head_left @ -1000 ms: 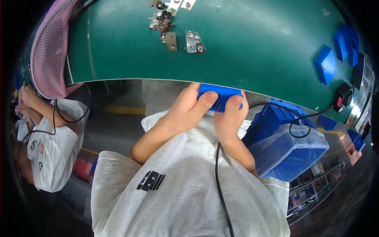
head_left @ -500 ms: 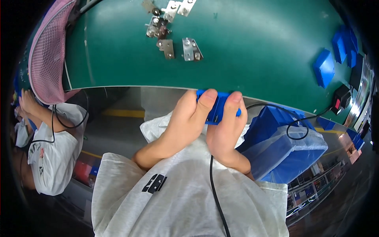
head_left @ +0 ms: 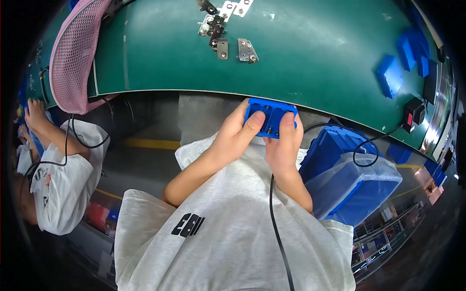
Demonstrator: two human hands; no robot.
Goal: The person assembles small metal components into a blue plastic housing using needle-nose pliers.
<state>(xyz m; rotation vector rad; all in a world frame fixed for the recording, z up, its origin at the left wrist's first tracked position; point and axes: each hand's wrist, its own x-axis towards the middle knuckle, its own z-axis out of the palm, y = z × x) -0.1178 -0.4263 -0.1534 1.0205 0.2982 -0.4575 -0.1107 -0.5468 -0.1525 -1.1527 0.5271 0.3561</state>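
Between both hands, just off the near table edge, is a blue plastic battery case (head_left: 273, 107) with open compartments and small metal parts inside. My left hand (head_left: 239, 132) grips its left end, thumb pressed down into a compartment. From the right, my right hand (head_left: 284, 148) holds the other end, thumb lying over the inside. The fingers underneath are mostly hidden. Beyond the case, on the green table (head_left: 310, 63), lie a metal contact plate (head_left: 246, 50) and a loose pile of metal contact pieces (head_left: 213, 28), some with springs.
Blue plastic cases (head_left: 390, 76) lie at the table's right end, by a black box with a red switch (head_left: 413, 115). A pink mesh basket (head_left: 73, 63) stands at the left. Below the right edge is a plastic-lined blue bin (head_left: 354, 186). A black cable crosses there; a co-worker (head_left: 68, 169) sits left.
Both hands have shifted slightly up and to the right with the case, which now tilts so that more of its inside shows. My thumbs have moved down onto its compartments.
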